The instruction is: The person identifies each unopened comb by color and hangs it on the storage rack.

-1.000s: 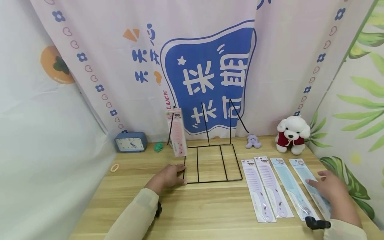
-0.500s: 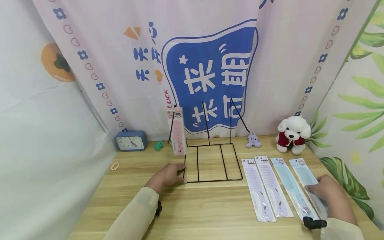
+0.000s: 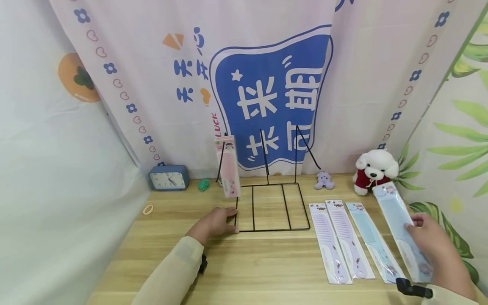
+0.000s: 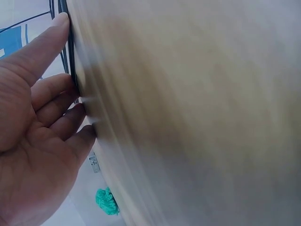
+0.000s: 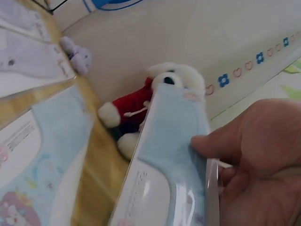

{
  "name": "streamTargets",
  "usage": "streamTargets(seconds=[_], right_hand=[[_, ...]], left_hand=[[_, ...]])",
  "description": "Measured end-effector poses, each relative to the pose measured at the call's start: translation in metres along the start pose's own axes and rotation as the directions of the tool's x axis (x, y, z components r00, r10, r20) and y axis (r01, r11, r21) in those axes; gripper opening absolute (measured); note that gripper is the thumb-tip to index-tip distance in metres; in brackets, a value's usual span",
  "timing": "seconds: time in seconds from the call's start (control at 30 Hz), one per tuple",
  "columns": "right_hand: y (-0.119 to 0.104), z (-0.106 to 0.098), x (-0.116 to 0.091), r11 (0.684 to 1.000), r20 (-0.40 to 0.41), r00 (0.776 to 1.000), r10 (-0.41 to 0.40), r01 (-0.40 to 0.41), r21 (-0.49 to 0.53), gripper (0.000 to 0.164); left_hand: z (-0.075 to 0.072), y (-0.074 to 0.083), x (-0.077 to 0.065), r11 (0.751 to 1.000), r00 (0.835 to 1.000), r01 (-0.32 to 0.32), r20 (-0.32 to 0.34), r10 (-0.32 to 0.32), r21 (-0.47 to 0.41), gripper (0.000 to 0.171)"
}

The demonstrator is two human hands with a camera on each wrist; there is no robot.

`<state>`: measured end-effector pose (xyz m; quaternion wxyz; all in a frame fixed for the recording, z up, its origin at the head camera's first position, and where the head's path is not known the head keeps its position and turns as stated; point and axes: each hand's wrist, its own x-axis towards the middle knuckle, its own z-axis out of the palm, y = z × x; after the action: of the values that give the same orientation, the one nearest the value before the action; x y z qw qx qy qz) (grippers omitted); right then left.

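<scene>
My right hand (image 3: 430,239) pinches a packaged light-blue comb (image 3: 396,220) by its right edge, with the thumb on its face. The comb's top is lifted off the table; in the right wrist view the packaged comb (image 5: 169,127) overlaps a white toy dog. My left hand (image 3: 216,221) rests against the left side of a black wire display rack (image 3: 270,230). In the left wrist view the thumb and fingertips of this hand (image 4: 37,117) touch the rack's wire and the table. A packaged pink comb (image 3: 229,171) hangs on the rack's left hook.
Another packaged blue comb (image 3: 371,237) and two purple ones, one nearer the rack (image 3: 328,241), lie to its right. The toy dog (image 3: 371,169) sits behind. A purple toy (image 3: 324,180), a green toy (image 3: 203,184), a blue clock (image 3: 169,178) and a ring (image 3: 148,209) surround the rack.
My right hand has closed on the rightmost blue comb and raised its top end from the table. The left hand has stayed at the rack.
</scene>
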<state>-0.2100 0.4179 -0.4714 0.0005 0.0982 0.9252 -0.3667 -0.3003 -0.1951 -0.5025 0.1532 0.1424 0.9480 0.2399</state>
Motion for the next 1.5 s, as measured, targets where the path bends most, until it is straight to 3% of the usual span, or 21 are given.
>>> streamTargets(seconds=[0.27, 0.4, 0.47, 0.53, 0.6, 0.7, 0.8, 0.9, 0.93, 1.0, 1.07, 1.13, 1.17, 1.2, 1.3, 1.37, 1.5], right_hand=[[-0.026, -0.008, -0.011, 0.976, -0.090, 0.985, -0.148, 0.160, 0.146, 0.044], [-0.031, -0.004, -0.013, 0.927, -0.161, 0.950, -0.267, 0.299, 0.229, 0.025], [-0.036, -0.004, -0.013, 0.882, -0.186, 0.931, -0.314, 0.359, 0.306, 0.015], [-0.041, -0.004, -0.012, 0.800, -0.199, 0.913, -0.356, 0.408, 0.440, 0.018], [-0.049, -0.003, -0.011, 0.688, -0.206, 0.893, -0.400, 0.441, 0.576, 0.023], [-0.064, 0.003, -0.011, 0.493, -0.230, 0.843, -0.487, 0.482, 0.724, 0.032], [-0.085, 0.012, -0.011, 0.337, -0.251, 0.777, -0.578, 0.507, 0.794, 0.037], [-0.108, 0.024, -0.010, 0.227, -0.252, 0.711, -0.656, 0.504, 0.833, 0.039], [-0.115, 0.028, -0.009, 0.207, -0.245, 0.687, -0.684, 0.505, 0.838, 0.039], [-0.129, 0.037, -0.008, 0.196, -0.217, 0.640, -0.737, 0.509, 0.838, 0.038], [-0.142, 0.048, -0.008, 0.210, -0.181, 0.595, -0.783, 0.527, 0.823, 0.037], [-0.154, 0.059, -0.008, 0.256, -0.130, 0.573, -0.809, 0.542, 0.801, 0.033], [-0.159, 0.065, -0.008, 0.290, -0.098, 0.575, -0.812, 0.544, 0.787, 0.030], [-0.165, 0.071, -0.009, 0.328, -0.068, 0.581, -0.811, 0.548, 0.770, 0.026], [-0.182, 0.090, -0.012, 0.472, 0.022, 0.642, -0.766, 0.539, 0.698, 0.018], [-0.192, 0.102, -0.013, 0.549, 0.081, 0.682, -0.727, 0.507, 0.665, 0.015], [-0.207, 0.124, -0.014, 0.630, 0.179, 0.726, -0.664, 0.413, 0.658, 0.017]], left_hand=[[-0.002, 0.002, -0.001, 1.000, 1.000, 0.013, 0.007, -0.013, -0.001, 0.075], [-0.002, 0.003, -0.002, 1.000, 1.000, 0.021, 0.010, -0.022, 0.004, 0.076], [-0.001, 0.002, -0.001, 1.000, 1.000, 0.021, 0.011, -0.021, 0.008, 0.076], [-0.001, 0.002, -0.001, 1.000, 1.000, 0.020, 0.013, -0.021, 0.010, 0.076], [-0.001, 0.002, -0.001, 1.000, 1.000, 0.018, 0.013, -0.018, 0.018, 0.076], [-0.001, 0.002, -0.001, 1.000, 1.000, 0.021, 0.014, -0.022, 0.021, 0.075], [-0.001, 0.003, -0.001, 0.999, 1.000, 0.019, 0.013, -0.019, 0.026, 0.075], [-0.002, 0.003, -0.001, 0.999, 1.000, 0.020, 0.011, -0.020, 0.026, 0.075], [-0.002, 0.003, -0.001, 0.999, 1.000, 0.018, 0.008, -0.018, 0.027, 0.075], [-0.001, 0.004, -0.002, 1.000, 1.000, 0.021, 0.007, -0.021, 0.023, 0.076], [-0.001, 0.003, -0.003, 1.000, 1.000, 0.022, 0.009, -0.022, 0.017, 0.076], [0.000, 0.002, -0.003, 1.000, 1.000, 0.017, 0.008, -0.018, 0.017, 0.076], [0.000, 0.002, -0.003, 1.000, 1.000, 0.019, 0.008, -0.019, 0.015, 0.076], [0.000, 0.001, -0.003, 1.000, 1.000, 0.017, 0.007, -0.018, 0.017, 0.076], [0.001, 0.000, -0.004, 1.000, 1.000, 0.010, 0.004, -0.010, 0.023, 0.076], [0.000, 0.000, -0.003, 1.000, 1.000, 0.007, 0.002, -0.007, 0.028, 0.075], [-0.001, 0.001, -0.002, 0.999, 1.000, 0.000, 0.005, 0.000, 0.039, 0.075]])
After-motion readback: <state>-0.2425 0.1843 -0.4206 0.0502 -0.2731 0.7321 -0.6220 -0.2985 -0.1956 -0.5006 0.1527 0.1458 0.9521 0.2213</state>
